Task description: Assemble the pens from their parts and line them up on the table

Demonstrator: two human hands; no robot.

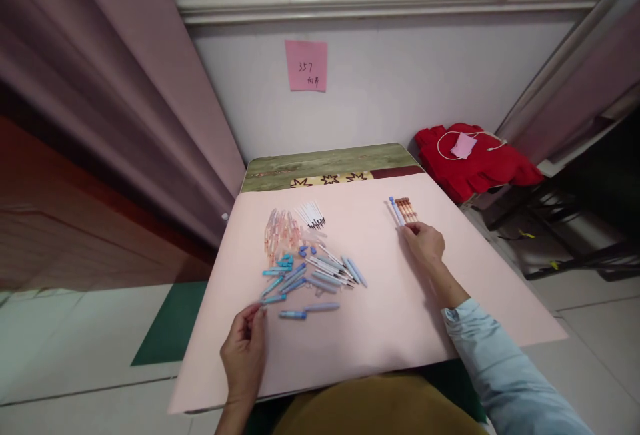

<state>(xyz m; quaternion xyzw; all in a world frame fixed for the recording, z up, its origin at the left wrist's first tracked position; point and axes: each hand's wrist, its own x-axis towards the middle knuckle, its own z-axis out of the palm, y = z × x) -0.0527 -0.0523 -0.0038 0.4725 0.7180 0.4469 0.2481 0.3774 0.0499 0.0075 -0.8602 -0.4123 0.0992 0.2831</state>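
- Two bare hands work over a tabletop [380, 328] covered with a pale pink sheet, seen from above by the person seated at it.
- The left hand [245, 351] sits near the front edge, its fingers [259, 313] drawn together at the tip of a blue pen barrel [274, 299]; whether they grip it or only touch it cannot be told.
- The right hand [426, 243] lies palm down at the far right, fingers loose and holding nothing, their tips at the near end of a row of pens [405, 209].
- That row lies side by side and well apart from the loose parts, apparently to keep it separate.
- Between the hands, parts are grouped by kind, seemingly for easy reach: clear orange tubes [280, 231], fanned white refills [313, 215], small blue caps [301, 250] and blue-grey barrels [330, 268].
- A pink note [306, 65] hangs on the wall behind; a red garment [475, 161] lies on a seat beside.
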